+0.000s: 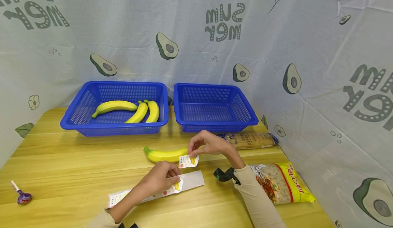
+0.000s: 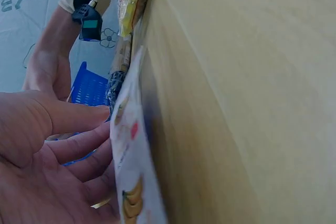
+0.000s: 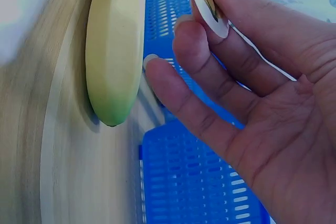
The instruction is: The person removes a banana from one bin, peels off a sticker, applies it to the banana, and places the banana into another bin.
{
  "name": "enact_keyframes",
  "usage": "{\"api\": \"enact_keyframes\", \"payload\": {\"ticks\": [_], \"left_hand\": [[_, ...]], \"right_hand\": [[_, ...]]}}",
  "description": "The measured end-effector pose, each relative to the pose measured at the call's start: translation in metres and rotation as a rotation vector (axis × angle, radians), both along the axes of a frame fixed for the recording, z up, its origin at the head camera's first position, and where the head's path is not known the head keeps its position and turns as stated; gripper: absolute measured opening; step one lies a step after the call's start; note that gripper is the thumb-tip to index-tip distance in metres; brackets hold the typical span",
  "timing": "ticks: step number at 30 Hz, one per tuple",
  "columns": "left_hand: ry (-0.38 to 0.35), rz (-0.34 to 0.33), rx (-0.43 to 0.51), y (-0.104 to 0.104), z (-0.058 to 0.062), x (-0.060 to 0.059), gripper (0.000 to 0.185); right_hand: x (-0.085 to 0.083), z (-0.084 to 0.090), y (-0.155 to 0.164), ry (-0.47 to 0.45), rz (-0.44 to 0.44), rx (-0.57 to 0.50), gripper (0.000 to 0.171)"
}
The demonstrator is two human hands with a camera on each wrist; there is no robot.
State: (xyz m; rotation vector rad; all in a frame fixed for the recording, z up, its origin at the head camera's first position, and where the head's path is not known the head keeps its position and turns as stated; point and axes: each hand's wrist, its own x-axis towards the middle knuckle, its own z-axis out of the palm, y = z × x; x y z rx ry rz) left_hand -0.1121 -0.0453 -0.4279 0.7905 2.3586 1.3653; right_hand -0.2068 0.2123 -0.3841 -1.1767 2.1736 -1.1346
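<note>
Nearest the camera, the left hand (image 1: 161, 180) presses curled fingers onto a long sticker sheet (image 1: 190, 182) on the wooden table (image 1: 76, 160). Just beyond, the right hand (image 1: 208, 145) pinches a peeled banana sticker (image 1: 188, 161) against the loose banana (image 1: 165, 154). That smooth yellow, green-tipped banana lies left-to-right before two blue baskets (image 1: 212, 108).

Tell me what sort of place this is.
Probably a staged tabletop set, not a real kitchen: a wooden table walled in by an avocado-print cloth, with two blue baskets, bananas and a sticker sheet laid out.
</note>
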Motion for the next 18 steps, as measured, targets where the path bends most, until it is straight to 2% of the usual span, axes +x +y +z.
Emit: {"api": "enact_keyframes", "payload": {"ticks": [8,13,18], "left_hand": [[0.022,0.0,-0.047,-0.0004,0.0039,0.0011,0.01],[0.007,-0.051,-0.014,-0.0034,0.006,-0.0005,0.013],[-0.009,-0.097,0.023,-0.0051,0.0076,-0.0029,0.014]], "right_hand": [[-0.0012,-0.0014,-0.0041,0.012,-0.003,-0.025,0.005],[-0.0011,-0.0043,-0.0045,-0.004,-0.01,-0.042,0.002],[-0.0016,-0.0049,-0.0044,0.004,-0.007,-0.057,0.008]]}}
